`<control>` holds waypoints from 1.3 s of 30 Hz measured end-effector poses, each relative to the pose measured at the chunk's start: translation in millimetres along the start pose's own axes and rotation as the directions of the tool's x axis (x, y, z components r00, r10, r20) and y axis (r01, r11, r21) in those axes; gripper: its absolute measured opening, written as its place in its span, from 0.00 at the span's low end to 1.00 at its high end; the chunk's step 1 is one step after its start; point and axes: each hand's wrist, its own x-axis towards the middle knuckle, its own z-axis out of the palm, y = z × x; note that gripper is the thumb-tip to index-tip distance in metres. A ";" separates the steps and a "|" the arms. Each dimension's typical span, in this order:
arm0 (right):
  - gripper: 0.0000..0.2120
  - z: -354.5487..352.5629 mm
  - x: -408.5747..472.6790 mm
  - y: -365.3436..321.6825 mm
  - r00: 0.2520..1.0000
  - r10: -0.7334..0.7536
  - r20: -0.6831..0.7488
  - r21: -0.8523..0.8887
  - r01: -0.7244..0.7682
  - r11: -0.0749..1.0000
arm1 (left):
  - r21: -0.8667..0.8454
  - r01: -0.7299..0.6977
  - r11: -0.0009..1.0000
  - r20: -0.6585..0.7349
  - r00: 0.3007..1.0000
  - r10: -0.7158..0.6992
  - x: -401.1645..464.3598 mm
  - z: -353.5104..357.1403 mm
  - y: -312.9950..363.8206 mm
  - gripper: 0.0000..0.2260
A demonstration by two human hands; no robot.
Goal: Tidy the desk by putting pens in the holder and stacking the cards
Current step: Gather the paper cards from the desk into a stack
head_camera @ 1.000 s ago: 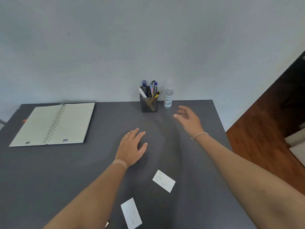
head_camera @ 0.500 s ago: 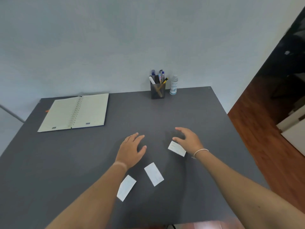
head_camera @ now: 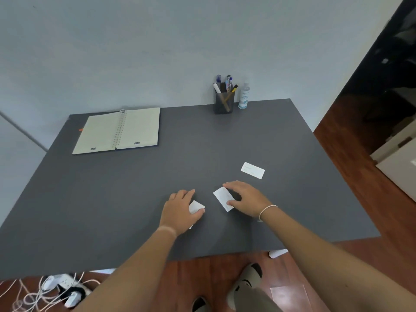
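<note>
Under both hands (head_camera: 180, 210) (head_camera: 245, 199), two cards (head_camera: 195, 207) (head_camera: 222, 198), third card (head_camera: 252, 170) apart

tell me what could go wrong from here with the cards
1. The cards lie flat on the smooth desk. The right hand is on the middle card and the left hand covers most of the near card, so either may slide instead of lifting.
2. The far card lies apart, untouched, and could be left out of the stack.
3. The near card is not far from the front edge and could be swept off.
</note>
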 end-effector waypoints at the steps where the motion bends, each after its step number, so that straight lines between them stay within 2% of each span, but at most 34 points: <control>1: 0.27 2.6 0.6 -3.1 0.999 -0.011 0.033 -0.024 0.011 1.000 | 0.031 0.017 0.999 0.007 1.000 -0.017 -4.1 0.5 -1.7 0.31; 5: 0.31 4.9 8.0 -14.6 0.988 -0.053 0.147 -0.137 0.074 0.988 | 0.111 0.106 0.988 0.020 0.994 -0.109 -14.8 1.1 -7.6 0.32; 9: 0.33 1.4 14.3 -15.0 0.973 -0.034 0.227 -0.247 0.091 0.965 | 0.027 0.203 0.979 0.045 0.978 -0.204 -17.0 -1.0 -3.3 0.27; 14: 0.35 -2.8 21.5 -14.8 0.979 -0.052 0.199 -0.286 0.109 0.952 | -0.074 0.288 0.955 0.068 0.957 -0.284 -15.4 -4.2 4.4 0.21; 17: 0.25 -6.2 23.9 -10.4 0.992 -0.016 0.126 -0.253 0.047 0.966 | -0.159 0.341 0.927 0.083 0.940 -0.331 -11.5 -6.2 6.7 0.16; 20: 0.14 -15.2 26.1 -3.3 0.995 0.086 0.052 -0.079 -0.082 0.994 | -0.321 0.376 0.869 0.093 0.926 -0.367 -6.2 -7.4 11.4 0.10; 22: 0.10 -21.3 25.8 0.8 0.986 0.166 0.026 0.087 -0.168 0.982 | -0.412 0.374 0.831 0.091 0.924 -0.371 -2.5 -8.3 16.5 0.10; 25: 0.06 -32.5 26.5 4.3 0.966 0.257 -0.006 0.341 -0.240 0.909 | -0.528 0.361 0.769 0.095 0.925 -0.369 4.4 -11.9 29.2 0.11; 29: 0.07 -50.9 29.4 1.5 0.948 0.314 -0.052 0.587 -0.225 0.778 | -0.682 0.319 0.658 0.110 0.934 -0.340 19.7 -19.4 51.1 0.14; 34: 0.07 -71.9 24.5 -3.9 0.945 0.322 -0.049 0.707 -0.195 0.680 | -0.758 0.270 0.594 0.087 0.944 -0.317 46.3 -28.1 77.8 0.19; 39: 0.08 -90.1 19.8 4.4 0.902 0.391 -0.181 0.740 -0.137 0.659 | -0.764 0.221 0.606 0.003 0.941 -0.340 62.4 -32.5 87.4 0.21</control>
